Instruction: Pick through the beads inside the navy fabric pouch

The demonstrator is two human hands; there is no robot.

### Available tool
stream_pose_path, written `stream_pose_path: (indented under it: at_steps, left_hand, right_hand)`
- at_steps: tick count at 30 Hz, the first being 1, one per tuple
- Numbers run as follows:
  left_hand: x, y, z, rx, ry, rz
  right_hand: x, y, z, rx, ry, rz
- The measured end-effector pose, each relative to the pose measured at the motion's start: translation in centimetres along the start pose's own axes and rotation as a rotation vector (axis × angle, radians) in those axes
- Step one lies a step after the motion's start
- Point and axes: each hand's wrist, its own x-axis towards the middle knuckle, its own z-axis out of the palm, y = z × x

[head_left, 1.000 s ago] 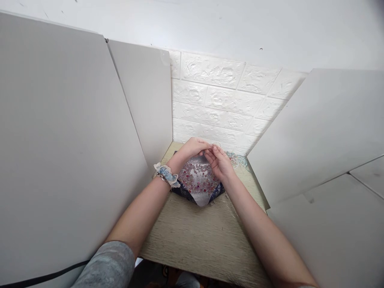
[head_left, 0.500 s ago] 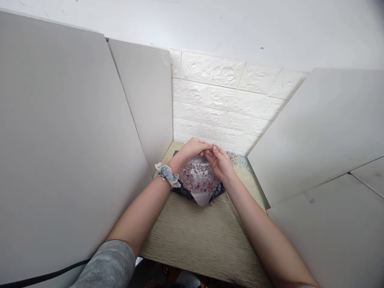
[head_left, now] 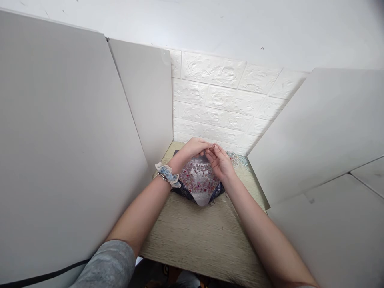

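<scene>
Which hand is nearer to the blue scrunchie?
Left. The scrunchie sits on the left wrist, just behind the left hand. The right hand is farther off, across the pile of beads.

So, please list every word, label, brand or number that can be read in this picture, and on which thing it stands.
None: no readable text shows anywhere.
The grey partition boards and the white embossed brick wall are blank.
The silvery sheet covered with pink and purple beads, under the left hand and right hand, bears no lettering that shows.
</scene>
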Motion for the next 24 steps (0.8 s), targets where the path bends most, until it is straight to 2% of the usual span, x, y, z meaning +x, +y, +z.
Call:
stream_pose_path:
  at_steps: [6,24]
  left_hand:
    - [0.19,-0.43,0.10,0.060,0.019,-0.032]
    - [0.05,-0.14,0.19,0.090,0.009,-0.011]
  right_hand:
    - [0.00,0.00,0.03,-0.025,0.027,0.008]
    - [-0.03,-0.07,0.20,0.001,0.045,0.002]
